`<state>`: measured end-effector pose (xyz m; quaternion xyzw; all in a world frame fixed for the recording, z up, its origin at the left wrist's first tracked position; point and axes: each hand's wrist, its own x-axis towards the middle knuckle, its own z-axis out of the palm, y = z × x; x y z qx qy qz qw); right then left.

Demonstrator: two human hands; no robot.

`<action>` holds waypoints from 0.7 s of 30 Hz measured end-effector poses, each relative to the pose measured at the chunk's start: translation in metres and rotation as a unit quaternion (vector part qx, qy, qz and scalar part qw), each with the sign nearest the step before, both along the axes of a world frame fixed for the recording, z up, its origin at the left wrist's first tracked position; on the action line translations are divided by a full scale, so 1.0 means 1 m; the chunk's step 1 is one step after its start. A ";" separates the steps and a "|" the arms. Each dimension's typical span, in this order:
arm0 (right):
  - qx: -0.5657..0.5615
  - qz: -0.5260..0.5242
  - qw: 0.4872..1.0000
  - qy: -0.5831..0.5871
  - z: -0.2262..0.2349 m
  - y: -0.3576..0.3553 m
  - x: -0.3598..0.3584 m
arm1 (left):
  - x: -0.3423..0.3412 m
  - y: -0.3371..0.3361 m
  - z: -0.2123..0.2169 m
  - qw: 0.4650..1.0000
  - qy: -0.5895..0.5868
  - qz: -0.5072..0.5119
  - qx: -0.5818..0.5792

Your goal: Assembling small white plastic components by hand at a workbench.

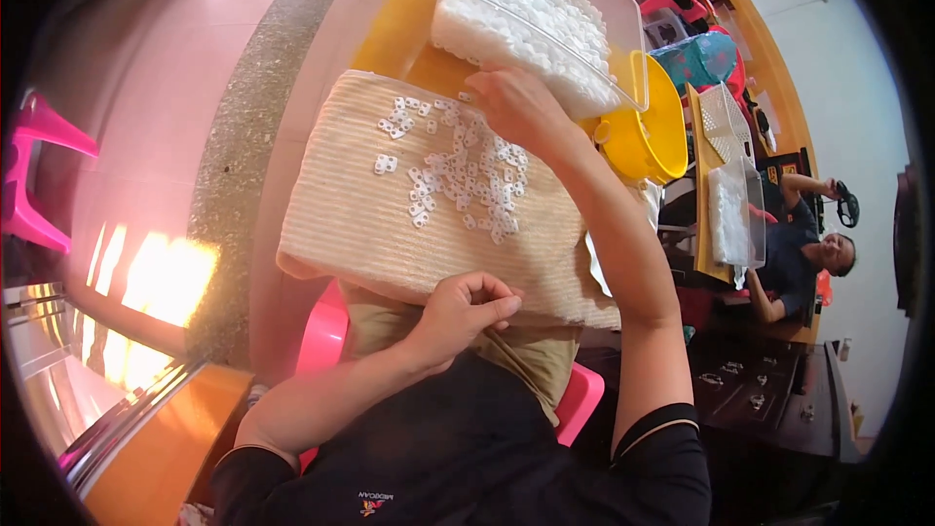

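Observation:
Small white plastic pieces with holes lie in a loose heap on a ribbed beige cloth in front of me. My left hand is at the near edge of the cloth, thumb and forefinger pressed together; whatever they may pinch is too small to make out. Farther away, my right hand is over the far side of the heap, its fingers bent downward and drawn together near a few pieces. Its fingertips are partly hidden. Just beyond it stands a clear plastic bin filled with many small white pieces.
A yellow bucket stands right of the bin. At the right, another person sits by a clear tray of white pieces. Pink stools are at the left and under me. A dark table holds small items.

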<state>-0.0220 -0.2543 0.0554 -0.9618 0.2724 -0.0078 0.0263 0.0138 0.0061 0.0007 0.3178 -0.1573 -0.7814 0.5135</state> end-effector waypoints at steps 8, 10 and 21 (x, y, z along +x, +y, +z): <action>0.026 -0.007 1.000 0.004 -0.021 -0.018 -0.001 | -0.001 0.000 0.000 1.000 0.009 -0.011 -0.005; 0.033 -0.010 0.999 -0.006 -0.019 -0.016 0.002 | -0.001 0.000 0.000 1.000 0.010 -0.008 -0.003; 0.135 -0.075 0.988 0.007 -0.006 -0.020 0.017 | 0.000 0.000 0.001 1.000 -0.002 -0.007 -0.008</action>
